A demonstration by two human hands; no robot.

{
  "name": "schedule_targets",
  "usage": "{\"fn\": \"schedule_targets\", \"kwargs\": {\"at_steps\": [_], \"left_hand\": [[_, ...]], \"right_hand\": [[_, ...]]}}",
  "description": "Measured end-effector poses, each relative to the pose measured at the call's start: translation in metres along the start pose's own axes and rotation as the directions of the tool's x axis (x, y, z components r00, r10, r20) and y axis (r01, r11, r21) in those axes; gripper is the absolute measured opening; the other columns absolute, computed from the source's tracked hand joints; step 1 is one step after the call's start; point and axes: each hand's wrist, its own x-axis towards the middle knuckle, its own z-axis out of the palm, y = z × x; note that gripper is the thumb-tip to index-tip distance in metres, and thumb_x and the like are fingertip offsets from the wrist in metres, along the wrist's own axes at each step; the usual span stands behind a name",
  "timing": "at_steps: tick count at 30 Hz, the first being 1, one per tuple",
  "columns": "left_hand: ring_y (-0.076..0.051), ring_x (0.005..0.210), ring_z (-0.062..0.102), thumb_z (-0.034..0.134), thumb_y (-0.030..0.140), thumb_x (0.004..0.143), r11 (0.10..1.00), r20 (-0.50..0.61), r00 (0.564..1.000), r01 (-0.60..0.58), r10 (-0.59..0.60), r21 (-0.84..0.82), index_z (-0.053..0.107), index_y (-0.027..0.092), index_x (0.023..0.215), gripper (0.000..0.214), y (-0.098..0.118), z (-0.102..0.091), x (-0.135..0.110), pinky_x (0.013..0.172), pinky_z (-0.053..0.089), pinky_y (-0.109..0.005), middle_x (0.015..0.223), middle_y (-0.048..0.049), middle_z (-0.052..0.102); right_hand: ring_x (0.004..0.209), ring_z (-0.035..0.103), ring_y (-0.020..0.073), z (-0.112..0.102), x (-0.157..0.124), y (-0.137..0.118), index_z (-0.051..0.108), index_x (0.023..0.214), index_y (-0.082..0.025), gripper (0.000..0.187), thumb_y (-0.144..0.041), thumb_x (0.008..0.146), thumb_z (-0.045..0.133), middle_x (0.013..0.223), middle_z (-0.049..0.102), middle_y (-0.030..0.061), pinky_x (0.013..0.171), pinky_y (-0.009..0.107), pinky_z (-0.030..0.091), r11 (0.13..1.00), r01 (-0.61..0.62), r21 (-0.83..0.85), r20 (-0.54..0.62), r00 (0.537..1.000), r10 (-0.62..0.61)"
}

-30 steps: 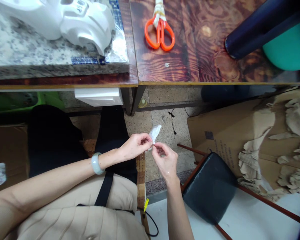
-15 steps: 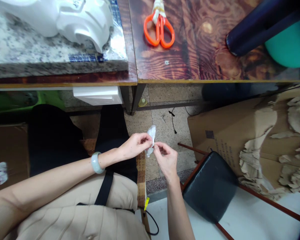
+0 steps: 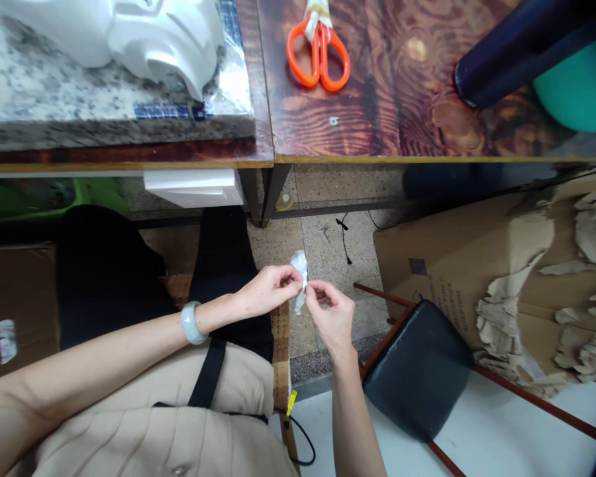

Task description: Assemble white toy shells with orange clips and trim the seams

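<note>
Between my hands is a small crumpled whitish piece of thin, soft material (image 3: 299,261); whether it is tissue or plastic film I cannot tell. My left hand (image 3: 268,289), with a pale bangle (image 3: 193,323) at its wrist, pinches it from the left, thumb against fingers. From the right, my right hand (image 3: 334,319) pinches its near edge between thumb and forefinger. The fingertips of both hands almost meet. Parts of the piece stick out above and below the fingers, over the floor.
Orange-handled scissors (image 3: 318,56) lie on the wooden table (image 3: 377,132) ahead. A white molded object (image 3: 163,40) rests on a speckled slab (image 3: 79,129) at left. A black-seated chair (image 3: 420,371) and torn cardboard (image 3: 447,245) stand at right. A white box (image 3: 193,187) sits under the table edge.
The upper part of the whitish piece has shifted slightly left and looks more spread out. Both hands keep their pinch, nearly in the same place.
</note>
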Motion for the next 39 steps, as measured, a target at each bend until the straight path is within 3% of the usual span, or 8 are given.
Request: {"fn": "schedule_targets", "kwargs": {"at_steps": [11,19,27,39], "left_hand": [[-0.009,0.059,0.049,0.054,0.027,0.078,0.998,0.011,0.999,0.034,-0.034,-0.06,0.057,0.014,0.076,0.014,-0.003,0.001,0.001,0.056,0.04,-0.02,0.064,0.0021,0.054],[-0.01,0.054,0.052,0.052,0.032,0.079,0.991,-0.02,0.997,0.073,-0.076,-0.108,0.055,0.014,0.075,0.019,-0.005,-0.003,0.004,0.053,0.043,-0.021,0.062,0.0015,0.056],[-0.01,0.063,0.051,0.055,0.035,0.083,1.0,-0.041,0.999,-0.024,0.025,0.019,0.063,0.013,0.089,0.024,-0.002,0.002,0.0,0.057,0.04,-0.02,0.071,-0.0005,0.06],[-0.008,0.055,0.049,0.053,0.028,0.083,0.978,-0.079,0.991,-0.092,0.108,0.189,0.062,0.012,0.08,0.018,0.002,0.001,-0.001,0.053,0.038,-0.018,0.062,0.0014,0.057]], "right_hand": [[0.053,0.057,0.0106,0.008,-0.001,0.003,0.068,0.076,-0.015,0.017,-0.03,0.072,0.062,0.062,0.065,0.0002,0.05,0.021,0.047,0.962,-0.181,0.205,0.019,0.983,0.181],[0.048,0.057,0.0104,0.007,0.002,0.015,0.067,0.074,-0.014,0.018,-0.031,0.071,0.063,0.062,0.066,0.0017,0.045,0.021,0.046,0.918,-0.256,0.303,-0.038,0.959,0.28],[0.051,0.056,0.0092,0.006,0.002,0.008,0.069,0.075,-0.015,0.018,-0.032,0.07,0.067,0.061,0.066,0.0006,0.05,0.02,0.046,0.915,-0.248,0.318,-0.013,0.964,0.266],[0.06,0.061,0.0121,0.005,-0.001,0.008,0.068,0.08,-0.016,0.02,-0.034,0.072,0.065,0.071,0.068,0.0023,0.055,0.022,0.049,0.929,-0.234,0.285,0.022,0.971,0.238]]}}
